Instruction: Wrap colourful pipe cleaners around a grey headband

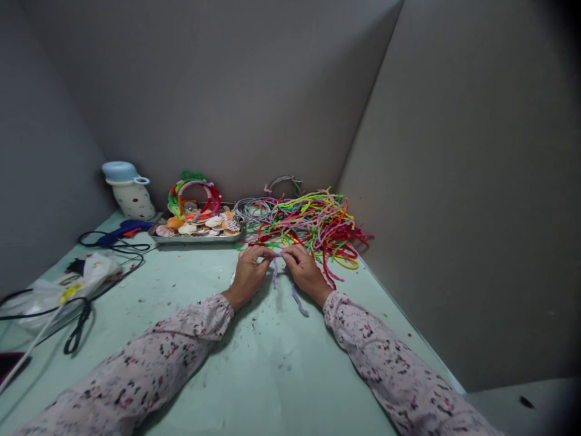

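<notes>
Both my hands rest on the pale green table, close together. My left hand and my right hand each pinch a lilac pipe cleaner, whose ends hang down between them and trail toward me. Just beyond my fingers lies a heap of colourful pipe cleaners. My sleeves are pink with a floral print.
A metal tray of shells with wrapped hoops stands at the back, grey wire rings beside it. At the left are a spotted jug with a blue lid, a blue glue gun, black cables and a plastic bag. Grey walls enclose the table.
</notes>
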Available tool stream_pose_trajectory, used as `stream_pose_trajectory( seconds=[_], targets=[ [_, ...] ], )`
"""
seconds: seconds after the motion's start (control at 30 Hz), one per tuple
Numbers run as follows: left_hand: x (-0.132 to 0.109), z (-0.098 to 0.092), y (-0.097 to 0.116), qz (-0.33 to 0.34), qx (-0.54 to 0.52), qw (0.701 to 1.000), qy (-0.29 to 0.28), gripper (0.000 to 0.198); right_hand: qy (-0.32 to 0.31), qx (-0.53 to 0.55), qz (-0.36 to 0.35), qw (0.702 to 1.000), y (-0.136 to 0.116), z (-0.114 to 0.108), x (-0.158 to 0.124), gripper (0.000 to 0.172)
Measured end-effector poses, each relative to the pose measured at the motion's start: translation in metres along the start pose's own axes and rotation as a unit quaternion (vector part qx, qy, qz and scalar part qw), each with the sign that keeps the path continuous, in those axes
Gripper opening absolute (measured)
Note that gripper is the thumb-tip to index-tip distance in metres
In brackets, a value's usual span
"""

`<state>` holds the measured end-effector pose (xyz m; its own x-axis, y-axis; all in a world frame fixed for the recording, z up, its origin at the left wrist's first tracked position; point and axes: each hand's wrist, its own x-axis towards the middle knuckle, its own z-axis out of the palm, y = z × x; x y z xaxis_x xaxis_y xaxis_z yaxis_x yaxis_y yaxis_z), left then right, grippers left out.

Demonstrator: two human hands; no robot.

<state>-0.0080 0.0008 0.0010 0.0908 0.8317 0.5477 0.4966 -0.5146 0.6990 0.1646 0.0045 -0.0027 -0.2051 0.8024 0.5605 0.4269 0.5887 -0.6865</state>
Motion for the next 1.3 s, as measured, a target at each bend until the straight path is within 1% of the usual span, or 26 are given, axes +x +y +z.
stream_pose_trajectory(
  seconds=[0.23, 0.5, 0.67, 0.8, 0.93, 1.07, 1.3],
  targets=[
    [0.0000, 0.0007, -0.0014, 0.003, -0.010, 1.000, 0.002, 0.014, -0.003, 0.000, -0.001, 1.000, -0.0003, -0.0002, -0.0005, 0.019],
    [-0.0003, 0.0007, -0.0015, 0.005, 0.004, 1.000, 0.003, 0.014, -0.005, -0.006, -0.002, 1.000, 0.0014, 0.0004, -0.0005, 0.018],
    [0.0005, 0.0006, -0.0009, -0.003, -0.002, 1.000, -0.007, 0.013, -0.004, -0.004, -0.004, 1.000, -0.0008, -0.0003, -0.0006, 0.017],
    [0.0010, -0.0010, 0.0000, -0.024, -0.013, 1.000, -0.011, 0.015, -0.006, -0.001, -0.002, 1.000, -0.0041, -0.0011, -0.0006, 0.017],
    [0.0012, -0.0022, 0.0007, -0.047, -0.026, 0.999, -0.008, 0.021, -0.010, -0.007, -0.003, 1.000, -0.0067, -0.0017, -0.0006, 0.016],
    [0.0019, -0.0021, 0.0017, -0.040, 0.008, 0.999, -0.022, 0.024, -0.023, -0.019, -0.004, 1.000, -0.0082, -0.0024, -0.0005, 0.016],
    [0.0023, -0.0018, 0.0025, -0.023, 0.060, 0.997, -0.042, 0.023, -0.028, -0.020, -0.003, 0.999, -0.0081, -0.0022, -0.0003, 0.016]
  ],
)
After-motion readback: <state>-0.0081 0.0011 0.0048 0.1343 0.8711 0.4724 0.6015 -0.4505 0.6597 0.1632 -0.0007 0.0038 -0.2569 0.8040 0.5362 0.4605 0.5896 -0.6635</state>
